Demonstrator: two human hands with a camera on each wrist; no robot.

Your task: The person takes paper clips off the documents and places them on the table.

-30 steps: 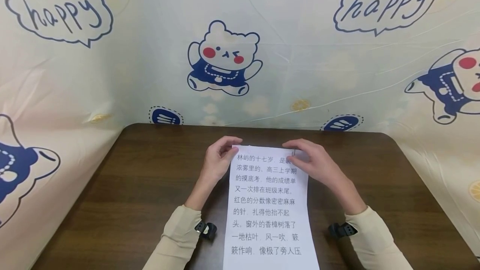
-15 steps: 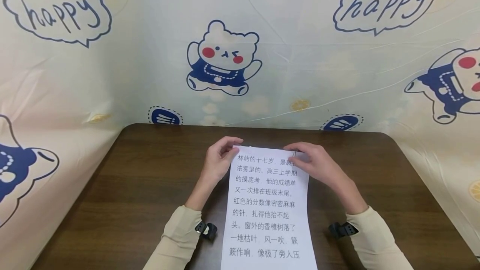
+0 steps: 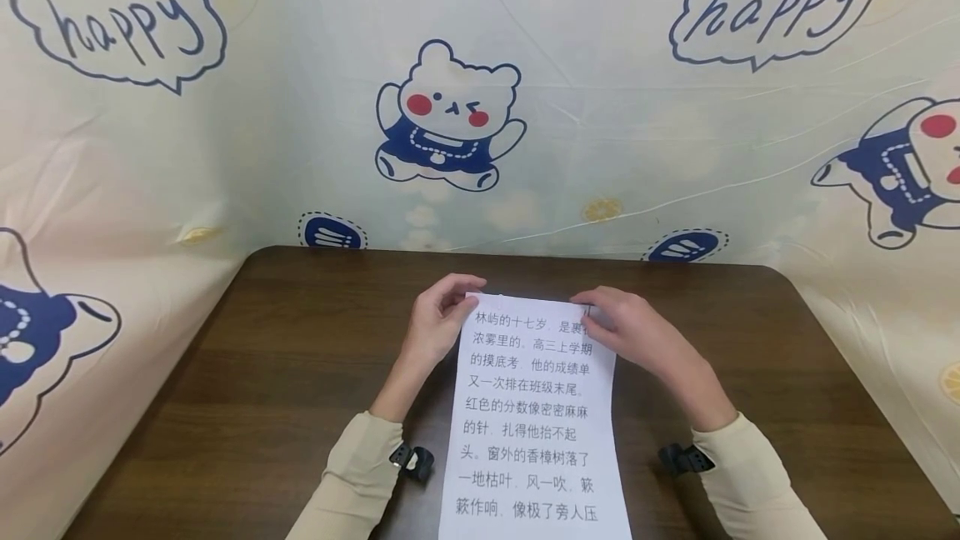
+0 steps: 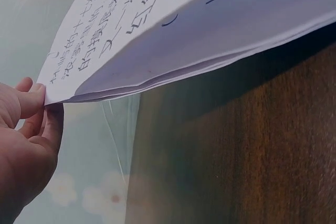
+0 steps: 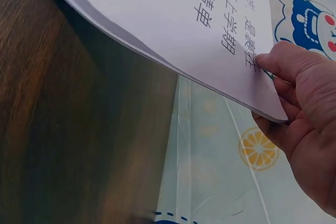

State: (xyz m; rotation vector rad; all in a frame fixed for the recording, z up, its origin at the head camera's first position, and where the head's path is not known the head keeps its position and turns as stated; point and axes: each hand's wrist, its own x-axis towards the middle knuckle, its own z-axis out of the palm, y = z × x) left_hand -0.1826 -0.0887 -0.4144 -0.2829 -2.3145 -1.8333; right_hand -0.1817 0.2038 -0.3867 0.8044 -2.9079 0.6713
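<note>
Bare table (image 3: 300,373) both sides — wall (image 3: 600,148) behind.

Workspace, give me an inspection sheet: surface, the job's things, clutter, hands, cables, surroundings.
Surface: dark wooden table, rounded far corners.
Job's things: sheets printed with Chinese text, several stacked, far end lifted off the table; a paper clip at the top right corner, mostly hidden by the thumb.
Clutter: nothing seen.
Hands: left hand pinches the top left corner; right hand pinches the top right corner at the clip. Beige sleeves, a black wrist mount on each arm.
Cables: nothing seen.
Surroundings: pale cloth with cartoon bears and "happy" bubbles, behind and on both sides.
</note>
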